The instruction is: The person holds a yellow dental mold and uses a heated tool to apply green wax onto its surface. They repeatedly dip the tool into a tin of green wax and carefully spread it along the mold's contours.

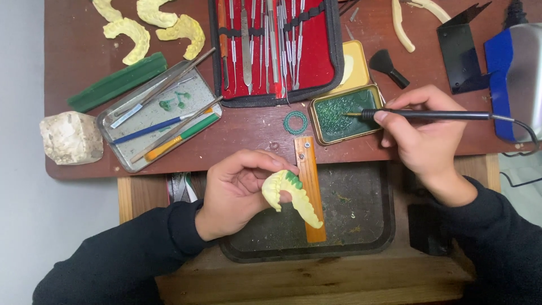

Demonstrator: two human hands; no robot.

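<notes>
My left hand (237, 189) holds a pale yellow dental arch model (293, 199) with green wax on its upper teeth, above a wooden bench peg (309, 169). My right hand (420, 133) grips a black electric wax pen (429, 114) like a pencil. Its metal tip dips into a gold tin of green wax (343, 114) on the red-brown tabletop. A cord runs from the pen's rear off to the right.
A red roll case of metal instruments (276, 48) lies at top centre. A metal tray with pens and tools (158, 116), a green wax bar (117, 82), a plaster block (70, 137) and several yellow casts (149, 25) sit left. A dark catch tray (350, 209) lies below; a blue device (516, 73) stands right.
</notes>
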